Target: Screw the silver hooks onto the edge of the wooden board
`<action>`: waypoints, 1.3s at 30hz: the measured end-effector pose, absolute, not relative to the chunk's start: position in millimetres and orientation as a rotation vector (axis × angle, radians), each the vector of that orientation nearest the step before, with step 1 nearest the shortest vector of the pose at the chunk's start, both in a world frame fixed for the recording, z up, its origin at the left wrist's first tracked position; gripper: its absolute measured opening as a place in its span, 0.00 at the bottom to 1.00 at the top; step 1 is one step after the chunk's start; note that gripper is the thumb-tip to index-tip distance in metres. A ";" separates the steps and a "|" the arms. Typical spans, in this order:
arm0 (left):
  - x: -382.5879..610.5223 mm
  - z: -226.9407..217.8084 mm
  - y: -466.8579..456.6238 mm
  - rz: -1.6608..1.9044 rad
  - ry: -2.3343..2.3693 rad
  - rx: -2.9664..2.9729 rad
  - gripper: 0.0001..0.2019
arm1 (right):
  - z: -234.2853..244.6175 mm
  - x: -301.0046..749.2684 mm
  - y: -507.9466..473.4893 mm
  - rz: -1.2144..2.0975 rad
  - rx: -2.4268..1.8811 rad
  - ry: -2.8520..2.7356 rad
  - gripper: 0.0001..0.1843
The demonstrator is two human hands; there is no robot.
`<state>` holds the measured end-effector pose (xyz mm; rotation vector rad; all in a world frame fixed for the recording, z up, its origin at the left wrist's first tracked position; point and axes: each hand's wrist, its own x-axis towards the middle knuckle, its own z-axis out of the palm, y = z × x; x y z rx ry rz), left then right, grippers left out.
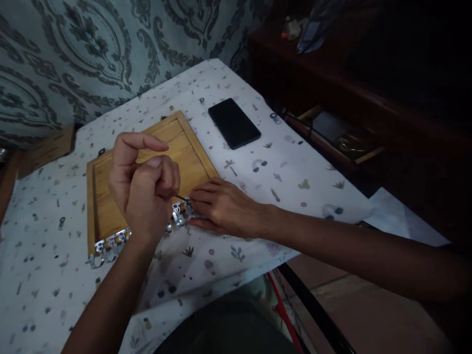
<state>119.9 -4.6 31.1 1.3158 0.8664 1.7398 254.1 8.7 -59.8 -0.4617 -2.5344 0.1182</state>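
My left hand point(147, 182) is raised over the wooden panel point(155, 132), its fingers curled inward with the index finger bent and apart from the rest. A thin dark rod point(180, 198) shows between this fist and the metal hooks; whatever lies inside the fist is hidden. My right hand point(223, 209) lies at the panel's near right corner, its fingers closed over the end of a silvery metal hook strip point(178, 215). This strip runs along the panel's near edge, and my left wrist covers its middle.
A black phone point(234, 123) lies beyond my right hand on the patterned white tablecloth point(287, 182). A piece of cardboard point(49, 150) is at the far left by the patterned wall fabric point(92, 44). Dark wooden furniture point(332, 73) stands to the right.
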 end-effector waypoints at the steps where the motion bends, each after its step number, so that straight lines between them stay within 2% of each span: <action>1: 119.1 31.7 -3.7 1.726 0.864 1.313 0.07 | -60.2 254.0 8.8 0.118 -0.463 -2.534 0.22; 8: 116.5 29.8 -1.4 1.625 0.801 1.373 0.10 | -60.7 253.5 8.6 0.143 -0.466 -2.517 0.22; 23: 115.6 28.3 2.3 1.475 0.688 1.457 0.04 | -58.5 254.3 8.1 0.140 -0.453 -2.519 0.21; 26: 112.4 32.4 1.3 1.526 0.709 1.430 0.03 | -58.5 254.9 8.4 0.153 -0.451 -2.514 0.21; 33: 100.7 65.1 -15.4 1.840 0.876 1.281 0.15 | -58.3 256.3 8.8 0.145 -0.449 -2.553 0.22; 39: 109.4 53.0 -21.2 1.897 0.919 1.312 0.11 | -58.9 255.9 9.4 0.126 -0.451 -2.532 0.23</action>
